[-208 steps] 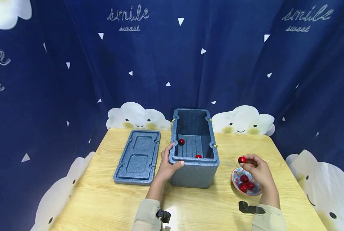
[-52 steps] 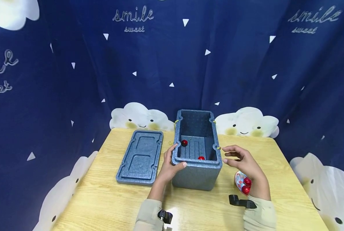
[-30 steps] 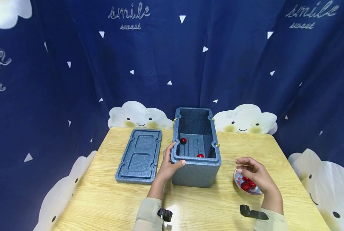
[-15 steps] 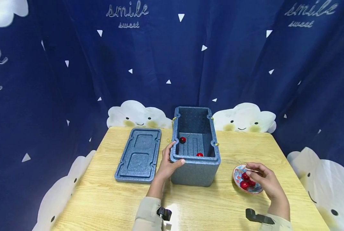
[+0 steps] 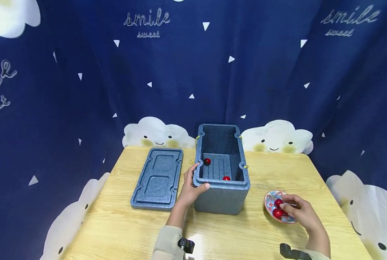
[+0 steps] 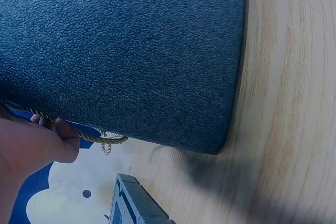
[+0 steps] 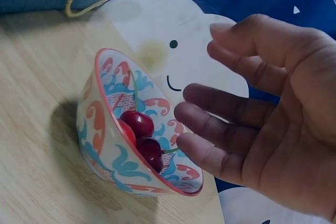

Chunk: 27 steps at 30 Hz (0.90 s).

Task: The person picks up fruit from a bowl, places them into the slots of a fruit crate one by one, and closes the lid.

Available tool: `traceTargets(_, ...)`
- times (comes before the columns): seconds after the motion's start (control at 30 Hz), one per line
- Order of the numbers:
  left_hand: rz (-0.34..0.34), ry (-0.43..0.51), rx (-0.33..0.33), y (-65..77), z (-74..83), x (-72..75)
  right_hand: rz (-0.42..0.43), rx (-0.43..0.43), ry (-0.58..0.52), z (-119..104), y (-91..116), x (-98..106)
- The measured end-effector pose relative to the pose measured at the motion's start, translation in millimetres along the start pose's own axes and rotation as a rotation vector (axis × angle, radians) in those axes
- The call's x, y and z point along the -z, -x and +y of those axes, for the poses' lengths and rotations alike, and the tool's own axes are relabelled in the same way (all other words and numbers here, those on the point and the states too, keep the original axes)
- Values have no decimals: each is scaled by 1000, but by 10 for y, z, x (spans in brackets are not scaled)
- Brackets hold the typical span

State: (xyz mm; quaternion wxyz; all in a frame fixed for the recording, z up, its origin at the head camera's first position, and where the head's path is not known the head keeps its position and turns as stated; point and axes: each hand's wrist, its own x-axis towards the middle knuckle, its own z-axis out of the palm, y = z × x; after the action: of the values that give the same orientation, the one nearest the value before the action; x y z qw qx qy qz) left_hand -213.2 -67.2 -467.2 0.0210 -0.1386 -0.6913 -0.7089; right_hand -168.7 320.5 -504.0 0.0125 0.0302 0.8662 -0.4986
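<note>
My left hand (image 5: 187, 191) holds the near left corner of a blue-grey foam box (image 5: 217, 198), thumb on the front rim and fingers along the left side. Inside the lidless box lie a dark red cherry (image 5: 207, 161) and a brighter red cherry (image 5: 226, 178). My right hand (image 7: 268, 108) is at the patterned bowl (image 7: 100, 150), fingers loosely bent and parted, gripping nothing in the right wrist view. Red cherries with green stems, such as this cherry (image 7: 138, 124), lie in the bowl. In the head view my right fingers partly cover the bowl and its cherries.
The box's lid (image 5: 157, 178) lies on the wooden table (image 5: 115, 224), left of the box. Yellow cord (image 7: 79, 9) hangs at the box's side. A dark blue curtain (image 5: 187, 54) with white clouds surrounds the table's back and sides.
Earlier my right hand pinched a cherry above the bowl, then was beside the box's right rim with none visible. It has since moved back right and down to the bowl. My left hand stayed put.
</note>
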Motion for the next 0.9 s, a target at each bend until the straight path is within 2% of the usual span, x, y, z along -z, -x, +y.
traceTargets(0.17, 18, 3, 16, 73, -41, 14, -40, -21, 63, 33, 18, -92)
traceTargets(0.4, 8, 12, 13, 93, -82, -13, -73, -73, 82, 90, 35, -133)
traceTargets(0.73, -11, 15, 11, 23, -48, -43, -59, -35, 105, 132, -24, -180)
traceTargets(0.9, 7, 12, -4, -10, -18, -14, -42, -13, 124, 117, -101, -237)
